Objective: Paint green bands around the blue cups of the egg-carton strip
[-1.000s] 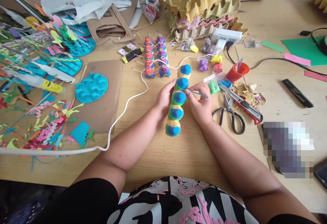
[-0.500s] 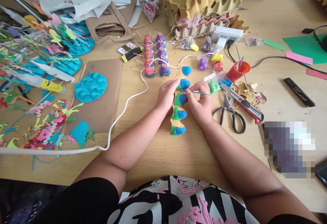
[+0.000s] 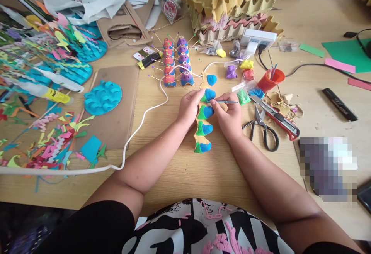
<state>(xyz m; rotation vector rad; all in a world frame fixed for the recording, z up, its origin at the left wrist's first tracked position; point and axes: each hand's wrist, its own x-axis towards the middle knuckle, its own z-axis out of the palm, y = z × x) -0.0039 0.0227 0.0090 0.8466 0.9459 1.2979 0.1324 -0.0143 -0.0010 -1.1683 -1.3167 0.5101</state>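
Note:
An egg-carton strip [image 3: 202, 137] lies lengthwise in front of me, its cups covered partly with green clay [image 3: 200, 129] and blue clay [image 3: 208, 112]. My left hand [image 3: 189, 108] grips its left edge near the second cup from the far end. In my right hand [image 3: 230, 115] a thin blue modelling tool [image 3: 228, 102] is pinched between thumb and fingers. Its tip reaches the clay near that same cup, but my thumb partly hides the contact. The farthest cup carries only a blue patch [image 3: 211, 79].
Decorated red cups [image 3: 169, 68] and purple cups [image 3: 185, 68] with pins stand beyond. Scissors [image 3: 262, 128], a utility knife [image 3: 275, 117], an orange cup [image 3: 271, 80] and bagged clay [image 3: 242, 96] sit right. A white cable [image 3: 145, 115] crosses leftward past a cardboard sheet [image 3: 116, 130].
The modelling tool has turned from a slight downward slope to nearly level. My right hand has shifted slightly; the left hand and the strip stay almost in place.

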